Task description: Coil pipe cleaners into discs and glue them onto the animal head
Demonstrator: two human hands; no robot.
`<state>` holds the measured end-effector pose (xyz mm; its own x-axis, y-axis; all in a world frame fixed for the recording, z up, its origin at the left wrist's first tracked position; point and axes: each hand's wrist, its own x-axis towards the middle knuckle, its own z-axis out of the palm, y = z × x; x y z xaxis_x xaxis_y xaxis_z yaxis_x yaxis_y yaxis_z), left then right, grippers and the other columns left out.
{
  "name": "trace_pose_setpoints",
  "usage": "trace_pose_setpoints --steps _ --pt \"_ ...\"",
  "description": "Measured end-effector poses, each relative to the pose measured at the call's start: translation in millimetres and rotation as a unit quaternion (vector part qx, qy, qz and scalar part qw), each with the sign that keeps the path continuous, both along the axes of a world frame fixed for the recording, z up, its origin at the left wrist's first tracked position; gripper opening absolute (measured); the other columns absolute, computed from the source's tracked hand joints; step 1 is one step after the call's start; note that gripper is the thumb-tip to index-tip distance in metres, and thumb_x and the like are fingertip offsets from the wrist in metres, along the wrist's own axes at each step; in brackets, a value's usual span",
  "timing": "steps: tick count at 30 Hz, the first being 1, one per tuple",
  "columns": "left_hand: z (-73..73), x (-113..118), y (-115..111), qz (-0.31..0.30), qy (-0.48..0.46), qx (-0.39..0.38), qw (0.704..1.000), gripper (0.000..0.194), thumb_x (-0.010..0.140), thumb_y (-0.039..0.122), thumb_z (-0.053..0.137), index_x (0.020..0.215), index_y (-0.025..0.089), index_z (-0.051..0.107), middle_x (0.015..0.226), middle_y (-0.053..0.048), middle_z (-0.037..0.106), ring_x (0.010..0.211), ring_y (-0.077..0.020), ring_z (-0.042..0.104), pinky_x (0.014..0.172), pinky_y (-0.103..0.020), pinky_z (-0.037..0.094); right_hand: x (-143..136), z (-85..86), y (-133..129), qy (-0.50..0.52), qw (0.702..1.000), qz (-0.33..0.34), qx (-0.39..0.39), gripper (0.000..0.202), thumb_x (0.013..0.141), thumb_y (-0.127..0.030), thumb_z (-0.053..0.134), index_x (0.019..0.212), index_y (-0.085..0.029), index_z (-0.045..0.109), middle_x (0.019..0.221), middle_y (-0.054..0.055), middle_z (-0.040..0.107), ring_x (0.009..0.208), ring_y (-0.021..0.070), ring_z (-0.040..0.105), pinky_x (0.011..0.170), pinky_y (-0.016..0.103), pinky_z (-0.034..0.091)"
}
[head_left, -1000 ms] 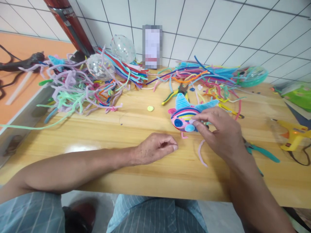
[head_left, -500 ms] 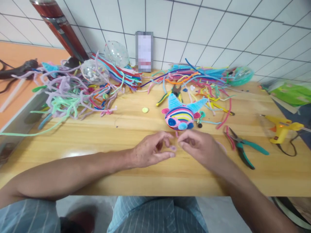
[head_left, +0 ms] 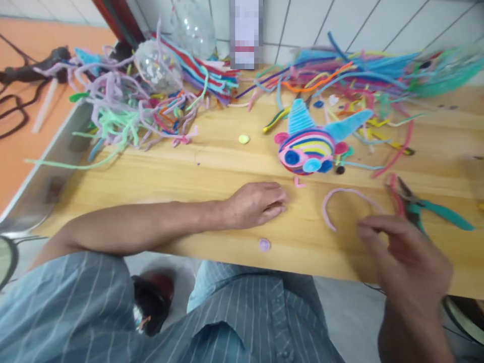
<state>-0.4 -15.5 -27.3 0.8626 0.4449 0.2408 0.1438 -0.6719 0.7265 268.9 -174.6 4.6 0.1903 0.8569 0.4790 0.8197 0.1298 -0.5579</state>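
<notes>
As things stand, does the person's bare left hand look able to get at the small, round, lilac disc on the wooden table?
Probably yes: the lilac disc lies close to the left hand, towards the table's front edge, and nothing visible stands between them.

Bare wood spans the left half of the tabletop (head_left: 132, 186) toward its front edge; the left forearm (head_left: 170, 219) and a lilac disc (head_left: 264, 245) interrupt it.

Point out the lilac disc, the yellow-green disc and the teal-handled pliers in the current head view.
Lilac disc (head_left: 264, 245): head view, middle of its face.
Yellow-green disc (head_left: 244, 138): head view, middle of its face.
Teal-handled pliers (head_left: 448, 215): head view, right handle.
</notes>
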Motion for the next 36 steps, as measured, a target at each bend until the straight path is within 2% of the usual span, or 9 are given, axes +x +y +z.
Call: trace_pose_setpoints --steps 4,6,9,14,23,27,30,33,36 --pt "-1.6 -1 1 0.016 -0.042 -0.019 0.999 0.018 0.103 0.026 0.053 0.1 0.016 0.068 0.092 -0.008 0.072 0.086 -0.0167 0.066 0.081 -0.028 0.052 -67 1.4 -14 -0.076 0.975 0.201 -0.051 0.019 0.096 -0.021 0.072 0.114 -0.027 0.069 0.094 0.004 0.077 0.086 0.0242 0.073 0.078 0.04 0.058" --pt "-0.9 -2 0 0.037 -0.066 -0.024 0.997 0.018 0.102 0.026 0.054 0.097 0.016 0.068 0.087 -0.005 0.071 0.08 -0.0147 0.064 0.077 -0.026 0.051 -97 -0.1 -10 -0.096 0.961 0.245 -0.083 0.019 0.099 -0.023 0.069 0.118 -0.023 0.068 0.098 0.006 0.077 0.088 0.0234 0.072 0.081 0.04 0.057" --pt "0.7 -3 -1 0.059 -0.087 -0.03 0.994 0.015 0.1 0.022 0.057 0.092 0.016 0.068 0.08 -0.002 0.07 0.072 -0.012 0.062 0.071 -0.024 0.049 -122 -7.3 1 -0.143 0.952 0.248 -0.108 0.007 0.101 -0.021 0.065 0.107 -0.019 0.069 0.093 0.007 0.075 0.084 0.0228 0.068 0.078 0.04 0.055" --pt "1.5 -2 0 0.034 -0.068 -0.008 0.997 0.014 0.098 0.02 0.058 0.09 0.016 0.068 0.079 -0.003 0.07 0.069 -0.0116 0.061 0.067 -0.023 0.047 -118 -15.0 6 -0.201 0.941 0.249 -0.109 0.016 0.103 -0.013 0.059 0.091 -0.02 0.067 0.083 0.004 0.071 0.076 0.0202 0.063 0.074 0.037 0.052" --pt "0.6 -1 1 0.084 -0.101 -0.055 0.99 0.011 0.096 0.018 0.06 0.09 0.016 0.07 0.079 -0.002 0.071 0.066 -0.0102 0.06 0.067 -0.022 0.048 -89 -14.4 30 -0.17 0.964 0.205 0.001 0.014 0.101 -0.008 0.062 0.103 -0.019 0.07 0.095 0.006 0.078 0.087 0.0181 0.072 0.082 0.034 0.055" --pt "3.3 -2 4 0.12 -0.099 -0.092 0.983 0.011 0.095 0.02 0.062 0.086 0.017 0.067 0.077 -0.001 0.069 0.067 -0.011 0.06 0.067 -0.023 0.048 -52 -2.9 30 -0.166 0.968 0.187 0.003 0.014 0.102 -0.015 0.061 0.098 -0.024 0.071 0.096 0.004 0.08 0.09 0.0194 0.075 0.084 0.035 0.057" --pt "0.7 -2 9 0.18 -0.122 -0.101 0.971 0.008 0.093 0.025 0.067 0.093 0.018 0.062 0.085 -0.002 0.066 0.076 -0.0134 0.061 0.074 -0.027 0.053 9 6.4 20 -0.186 0.982 -0.015 0.034 0.007 0.099 -0.024 0.065 0.098 -0.024 0.071 0.095 0.006 0.08 0.092 0.0243 0.076 0.086 0.041 0.059" --pt "-5.3 -2 16 0.239 -0.138 -0.085 0.957 0.039 0.086 0.031 0.077 0.119 0.019 0.058 0.111 -0.008 0.067 0.095 -0.018 0.065 0.088 -0.035 0.056 81 5.3 6 -0.2 0.955 -0.217 -0.021 0.02 0.098 -0.038 0.06 0.103 -0.022 0.072 0.104 0.016 0.078 0.106 0.0374 0.074 0.096 0.055 0.057" --pt "-10.4 -2 24 0.251 -0.117 -0.075 0.958 0.072 0.083 0.035 0.081 0.144 0.022 0.046 0.139 -0.015 0.06 0.115 -0.024 0.065 0.097 -0.042 0.057 137 -7.9 -6 -0.174 0.946 -0.237 -0.133 0.034 0.092 -0.035 0.055 0.12 -0.02 0.067 0.128 0.023 0.072 0.128 0.0441 0.065 0.109 0.061 0.049"
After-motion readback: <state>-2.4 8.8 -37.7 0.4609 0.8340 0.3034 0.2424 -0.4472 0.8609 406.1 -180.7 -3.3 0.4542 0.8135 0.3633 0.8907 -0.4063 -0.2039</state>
